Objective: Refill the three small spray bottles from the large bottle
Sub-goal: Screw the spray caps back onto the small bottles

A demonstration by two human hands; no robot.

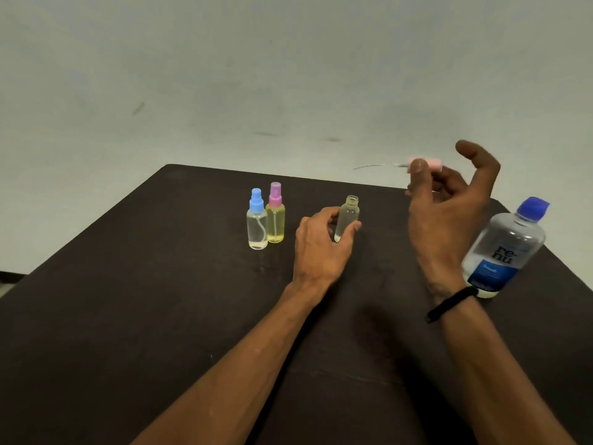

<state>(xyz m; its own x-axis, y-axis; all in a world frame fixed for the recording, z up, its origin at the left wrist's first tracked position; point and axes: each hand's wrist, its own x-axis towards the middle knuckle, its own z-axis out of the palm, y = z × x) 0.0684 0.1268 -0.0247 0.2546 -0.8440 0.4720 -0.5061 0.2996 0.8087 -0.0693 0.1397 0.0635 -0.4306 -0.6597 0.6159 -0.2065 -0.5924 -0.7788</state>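
- The open small bottle (348,216) was held upright on the table (160,316) by the left hand (321,248), with thumb and fingers curled round its lower body; its neck was uncapped and only a little liquid could be seen at its base.
- The pink spray cap (425,164) was pinched between the fingertips of the right hand (449,213), which was raised above the table at about 1 o'clock from the open bottle; the remaining fingers were loosely spread.
- The cap's thin dip tube (372,167) was seen trailing toward 9 o'clock, its long axis roughly level.
- The large bottle (507,248) stood at about 3 o'clock from the open bottle, just beside the right wrist and leaning in the wide-angle view; its blue cap (534,207) was in place.
- The right hand was judged the nearer to the large bottle, so the coming pour would probably call for the pink cap to be set down first.
- The blue-capped bottle (257,221) and the yellow bottle (275,216) stood capped, touching or nearly so, at 9 o'clock from the left hand.
- The pink cap was blurred; the exact grip could not be made out. The base of the large bottle was partly hidden behind the wrist and its black band (449,303). Whether the large bottle's cap was loosened could not be told.
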